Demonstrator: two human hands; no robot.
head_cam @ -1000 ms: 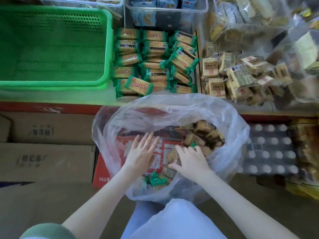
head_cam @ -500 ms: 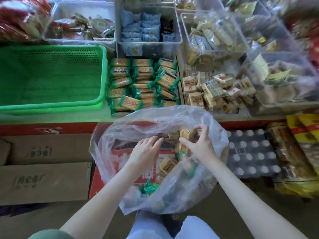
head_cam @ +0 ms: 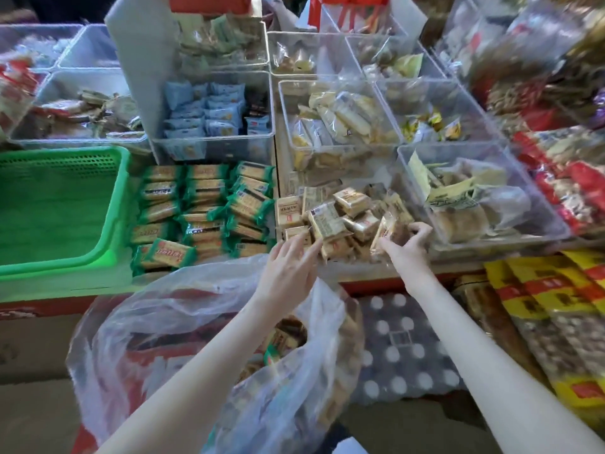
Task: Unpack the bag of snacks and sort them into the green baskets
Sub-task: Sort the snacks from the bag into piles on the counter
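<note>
A clear plastic bag [head_cam: 183, 309] of wrapped snacks sits low in front of me. My left hand [head_cam: 289, 267] reaches over it to the heap of tan-wrapped snacks [head_cam: 330, 217] on the counter, fingertips pinching a tan pack at the heap's front edge. My right hand [head_cam: 407, 242] grips a few tan snack packs [head_cam: 388, 231] at the heap's right side. Green-wrapped snacks [head_cam: 203, 211] lie in rows left of the heap. An empty green basket [head_cam: 59, 204] stands at the far left.
Clear plastic bins [head_cam: 212, 119] of other snacks fill the back of the counter, one [head_cam: 474, 191] just right of my right hand. A shrink-wrapped pack of bottles [head_cam: 399, 348] and yellow-red packages [head_cam: 563, 309] lie below the counter at right. Cardboard boxes stand at lower left.
Both hands have come up out of the bag and moved forward to the tan heap on the counter. The right hand carried tan packs there. The view has tilted upward.
</note>
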